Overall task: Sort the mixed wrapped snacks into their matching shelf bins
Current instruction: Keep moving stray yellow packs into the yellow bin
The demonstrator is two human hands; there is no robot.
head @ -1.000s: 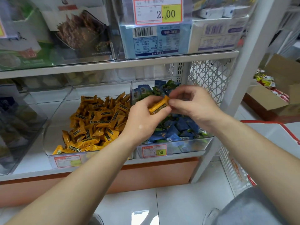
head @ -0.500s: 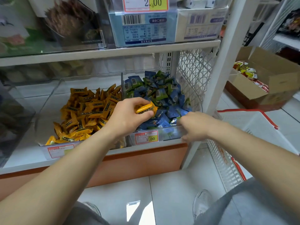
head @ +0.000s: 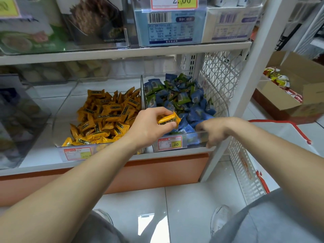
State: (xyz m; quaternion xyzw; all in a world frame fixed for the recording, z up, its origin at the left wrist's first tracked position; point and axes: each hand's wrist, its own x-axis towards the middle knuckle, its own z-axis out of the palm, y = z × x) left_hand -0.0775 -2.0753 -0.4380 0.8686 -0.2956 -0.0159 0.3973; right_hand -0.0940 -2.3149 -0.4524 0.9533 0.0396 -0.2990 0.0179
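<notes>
Two clear bins stand side by side on the lower shelf. The left bin (head: 61,130) holds a heap of yellow wrapped snacks (head: 105,116). In the right bin (head: 226,106) lie blue and green wrapped snacks (head: 177,95). My left hand (head: 149,125) grips one or more yellow snacks (head: 168,119) above the front of the right bin, near the wall between the two. My right hand (head: 212,130) rests at that bin's front right rim, fingers curled down over the edge; whether it holds a snack is hidden.
Price tags (head: 171,143) sit on both bin fronts. Above is a shelf with boxed goods (head: 168,25). A white lattice side panel (head: 220,74) closes the shelf's right end. A white basket with red handles (head: 263,155) and an open cardboard box (head: 291,95) stand to the right.
My hands have parted: the right hand dropped from the yellow snack to the right bin's front rim. The left hand keeps the yellow snack and has drifted little.
</notes>
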